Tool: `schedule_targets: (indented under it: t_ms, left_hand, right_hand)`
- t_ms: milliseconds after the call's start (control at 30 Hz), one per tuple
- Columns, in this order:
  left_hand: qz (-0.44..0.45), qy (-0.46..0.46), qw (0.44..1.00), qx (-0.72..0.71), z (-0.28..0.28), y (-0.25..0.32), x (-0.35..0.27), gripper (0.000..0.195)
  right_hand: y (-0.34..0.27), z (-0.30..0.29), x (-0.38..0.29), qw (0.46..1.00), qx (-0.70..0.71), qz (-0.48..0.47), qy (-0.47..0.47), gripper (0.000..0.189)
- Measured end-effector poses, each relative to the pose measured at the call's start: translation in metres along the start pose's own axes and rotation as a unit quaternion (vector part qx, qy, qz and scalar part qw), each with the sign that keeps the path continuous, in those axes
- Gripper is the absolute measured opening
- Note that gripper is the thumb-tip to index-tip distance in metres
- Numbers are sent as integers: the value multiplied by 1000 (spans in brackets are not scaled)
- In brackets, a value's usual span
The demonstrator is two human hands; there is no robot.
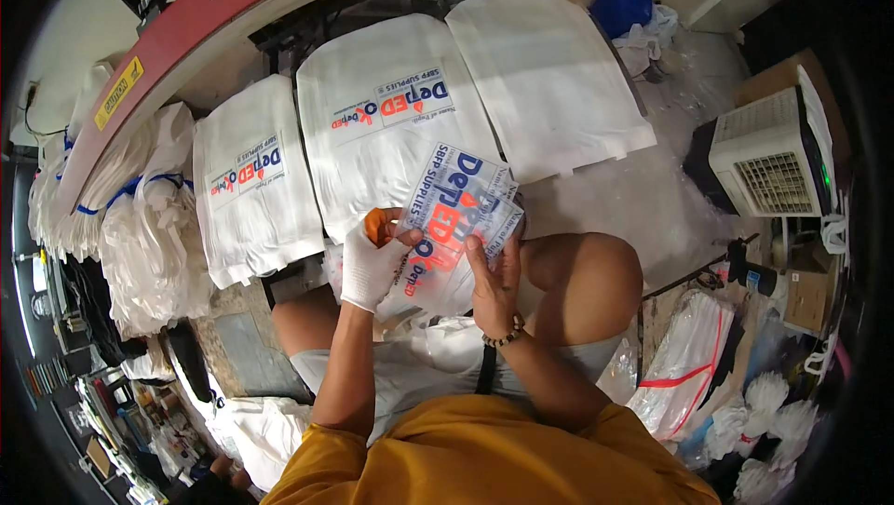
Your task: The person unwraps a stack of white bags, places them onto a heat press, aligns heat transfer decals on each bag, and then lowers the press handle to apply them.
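My left hand [372, 260], in a white knit glove with orange at the fingertips, pinches the left edge of a transparent printed plastic sheet [441, 208]. A bare right hand [497, 285] of mine, with a beaded bracelet at the wrist, grips a second transparent printed sheet [504, 222] between thumb and fingers. The two sheets overlap above my lap. Both bear blue and orange print. Beyond them, a white bag [374, 163] with similar print lies flat, and a smaller-looking printed white bag [255, 226] is to its left. The white bag [545, 79] at the right shows no print.
A red machine beam [230, 16] arches over the far side. Bundled white bags [154, 240] tied with blue hang at left. An air cooler [772, 156] stands at right, above a plastic-wrapped white pack [684, 365] with red tape. White cloth [262, 428] lies lower left.
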State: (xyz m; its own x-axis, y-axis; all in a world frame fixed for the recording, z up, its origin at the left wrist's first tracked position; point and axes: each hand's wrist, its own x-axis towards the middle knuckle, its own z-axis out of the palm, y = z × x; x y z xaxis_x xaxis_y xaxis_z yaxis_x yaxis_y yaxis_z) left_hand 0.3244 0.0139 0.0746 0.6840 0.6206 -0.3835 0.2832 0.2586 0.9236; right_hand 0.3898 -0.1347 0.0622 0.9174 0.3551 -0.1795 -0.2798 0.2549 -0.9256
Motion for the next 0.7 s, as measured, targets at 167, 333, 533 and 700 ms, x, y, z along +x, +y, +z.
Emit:
schedule_targets:
  t_ms: [167, 333, 533, 700]
  left_hand:
    - [58, 4, 992, 110, 1, 7, 25, 13]
    - [128, -38, 985, 113, 31, 37, 94, 16]
    - [206, -130, 913, 326, 147, 82, 214, 26]
    - [397, 46, 771, 496, 213, 72, 254, 35]
  right_hand:
    - [4, -7, 3, 999, 43, -28, 10, 29]
    - [17, -15, 0, 999, 45, -4, 28, 30]
    - [27, -18, -3, 993, 97, 52, 41, 31]
    - [32, -22, 3, 988, 120, 74, 65, 30]
